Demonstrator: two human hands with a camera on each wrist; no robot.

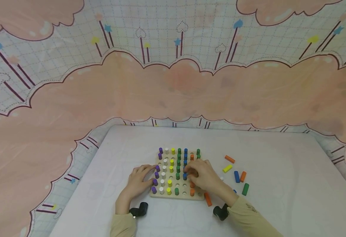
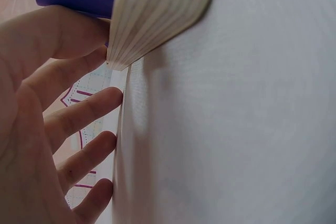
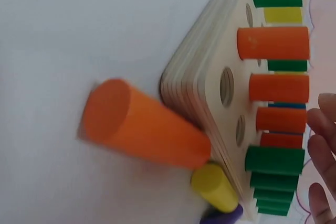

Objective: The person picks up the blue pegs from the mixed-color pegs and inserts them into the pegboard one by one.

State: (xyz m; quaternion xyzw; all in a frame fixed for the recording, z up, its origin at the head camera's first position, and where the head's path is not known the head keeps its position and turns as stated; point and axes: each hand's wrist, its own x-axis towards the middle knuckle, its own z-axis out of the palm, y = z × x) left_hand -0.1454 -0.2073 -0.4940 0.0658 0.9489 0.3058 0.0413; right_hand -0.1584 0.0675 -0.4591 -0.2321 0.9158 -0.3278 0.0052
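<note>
A wooden pegboard (image 1: 180, 196) bears columns of purple, white, yellow, green, blue and orange pegs. My left hand (image 1: 138, 181) rests at its left side, thumb and index finger apart and close to purple pegs (image 1: 156, 175). In the left wrist view, the left fingers (image 2: 84, 111) extend fairly straight, with the index fingertip at the board's edge. Over the board's right part, my right hand (image 1: 204, 174) pinches a blue peg (image 1: 185, 169) in the blue column, its fingertips partly covering it. In the right wrist view, orange pegs (image 3: 278, 87) stand before the right fingertips (image 3: 317, 121).
Loose pegs lie right of the board: orange (image 1: 229, 159), yellow (image 1: 227, 168), blue (image 1: 236, 176) and green (image 1: 245, 189). Another orange peg (image 1: 208, 199) lies by the board's near right corner. All rest on a white tabletop (image 1: 279, 184). A patterned cloth (image 1: 173, 89) hangs behind.
</note>
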